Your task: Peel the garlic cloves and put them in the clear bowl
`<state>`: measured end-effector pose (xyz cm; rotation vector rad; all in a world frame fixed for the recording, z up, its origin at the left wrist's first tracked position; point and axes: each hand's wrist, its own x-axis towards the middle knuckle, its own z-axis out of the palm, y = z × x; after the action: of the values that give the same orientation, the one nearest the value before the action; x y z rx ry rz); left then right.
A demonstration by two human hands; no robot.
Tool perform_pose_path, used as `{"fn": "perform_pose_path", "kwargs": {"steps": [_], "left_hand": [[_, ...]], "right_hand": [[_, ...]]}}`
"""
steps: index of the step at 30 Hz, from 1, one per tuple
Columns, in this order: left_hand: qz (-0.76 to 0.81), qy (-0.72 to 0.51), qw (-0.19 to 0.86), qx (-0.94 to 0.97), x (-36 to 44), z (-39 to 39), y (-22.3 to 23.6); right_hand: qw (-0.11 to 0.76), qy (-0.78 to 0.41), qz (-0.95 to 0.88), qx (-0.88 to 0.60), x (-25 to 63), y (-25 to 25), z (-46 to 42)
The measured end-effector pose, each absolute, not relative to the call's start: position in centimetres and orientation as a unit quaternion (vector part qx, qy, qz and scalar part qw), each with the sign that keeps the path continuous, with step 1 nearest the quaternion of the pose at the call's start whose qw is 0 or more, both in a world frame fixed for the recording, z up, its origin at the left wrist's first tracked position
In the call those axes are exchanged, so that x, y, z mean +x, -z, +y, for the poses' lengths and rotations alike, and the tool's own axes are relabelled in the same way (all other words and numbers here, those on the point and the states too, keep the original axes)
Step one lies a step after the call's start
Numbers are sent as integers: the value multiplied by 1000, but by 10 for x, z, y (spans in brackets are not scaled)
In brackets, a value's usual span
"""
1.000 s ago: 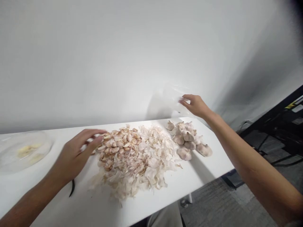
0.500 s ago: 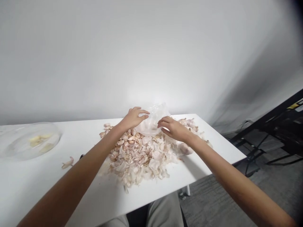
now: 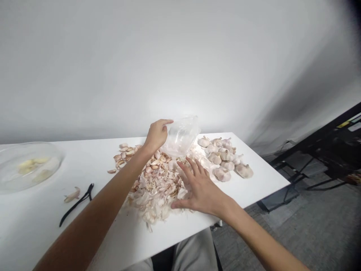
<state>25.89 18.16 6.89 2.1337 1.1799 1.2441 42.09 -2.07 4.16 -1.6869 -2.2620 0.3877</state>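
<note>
My left hand (image 3: 158,134) is closed on the rim of a clear plastic bag (image 3: 182,137), which stands with its mouth up at the back of the table. Fingers spread, my right hand (image 3: 197,188) is over the heap of papery garlic skins (image 3: 158,195) and holds nothing. Loose unpeeled garlic cloves (image 3: 124,154) lie to the left of the bag and around the heap's far side. Several whole garlic bulbs (image 3: 225,155) are gathered on the right, beyond my right hand. My left forearm hides part of the cloves.
On the left stands a clear round bowl (image 3: 58,165) with a few peeled cloves (image 3: 31,165). Black-handled pliers (image 3: 77,203) lie on the white table (image 3: 113,241) beside a single clove (image 3: 72,194). A wall (image 3: 180,67) runs behind the table.
My right hand has left the bag and come down and nearer over the skins, its fingers spreading. My left hand has closed on the bag's edge and lifted it slightly. The pliers are now uncovered.
</note>
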Motion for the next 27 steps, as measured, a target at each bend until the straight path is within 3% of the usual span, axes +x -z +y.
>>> {"fn": "perform_pose_path", "kwargs": {"steps": [7, 19, 27], "left_hand": [[420, -470, 214, 746, 252, 183, -70], [430, -466, 257, 730, 257, 185, -68], [424, -458, 291, 725, 259, 183, -69]], "right_hand": [[136, -76, -780, -606, 421, -16, 6], [264, -82, -767, -579, 445, -6, 37], [401, -95, -671, -616, 474, -41, 37]]}}
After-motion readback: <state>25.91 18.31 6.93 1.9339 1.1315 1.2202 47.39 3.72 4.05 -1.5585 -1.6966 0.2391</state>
